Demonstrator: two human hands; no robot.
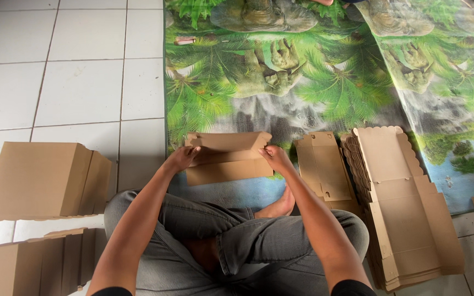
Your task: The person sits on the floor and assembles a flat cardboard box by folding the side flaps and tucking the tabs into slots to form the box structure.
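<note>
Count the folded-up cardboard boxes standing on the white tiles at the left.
2: one finished box on the tiles beside the left knee, another box below it at the frame's bottom edge, partly cut off; more may lie outside view.

White tiled floor [78, 82] with grey grout lines, far and left. Jungle-print mat [303, 82] in greens and greys spread over it, centre to right, pale blue along its near edge. Soft, even daylight throughout.

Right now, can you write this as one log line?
left hand: holds cardboard box | right hand: holds box | flat stack: beside
</note>
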